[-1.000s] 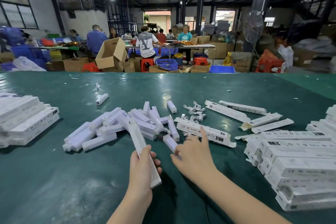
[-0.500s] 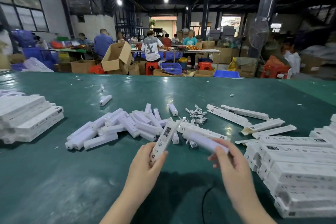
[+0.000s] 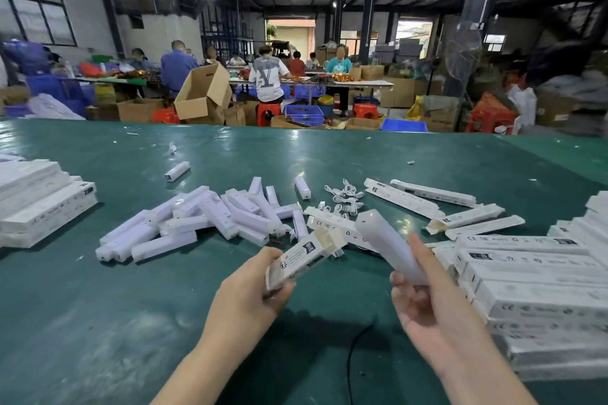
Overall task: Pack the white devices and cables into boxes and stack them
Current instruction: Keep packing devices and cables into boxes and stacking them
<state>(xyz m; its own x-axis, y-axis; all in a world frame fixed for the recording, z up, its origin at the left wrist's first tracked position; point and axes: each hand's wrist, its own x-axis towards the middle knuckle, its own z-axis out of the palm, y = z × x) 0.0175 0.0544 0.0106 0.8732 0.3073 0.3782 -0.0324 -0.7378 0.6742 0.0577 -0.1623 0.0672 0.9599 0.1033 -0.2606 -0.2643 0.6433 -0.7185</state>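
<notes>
- Left hand (image 3: 245,297): fingers curled round the lower end of a long, narrow white cardboard box (image 3: 304,255), printed with small black marks; its far end flap stands open, showing a pale tan inner face. The box is held above the surface, tilted up and to the right.
- Right hand (image 3: 427,299): gripping a smooth, matte white device (image 3: 388,242), an elongated bar with a rounded end, thumb and fingers wrapped round its near end. The device's far tip is close beside the open box mouth; whether they touch cannot be told.
- Surface (image 3: 131,322): dark green, glossy sheet with scuffed, dull grey patches toward the near left; small white scraps are scattered on it.
- Loose devices (image 3: 197,223): a jumbled heap of white rectangular bars at centre left, lying crosswise on one another.
- Cables (image 3: 343,196): small coiled white bundles behind the hands, just right of the heap.
- Unfilled boxes (image 3: 437,204): flat-lying slim white cartons at centre right, some with open end flaps.
- Stacked boxes (image 3: 539,293): layered rows at the right edge; a second stack (image 3: 42,204) at the left edge.
- Black cord (image 3: 357,348): thin, curving across the surface between the forearms.
</notes>
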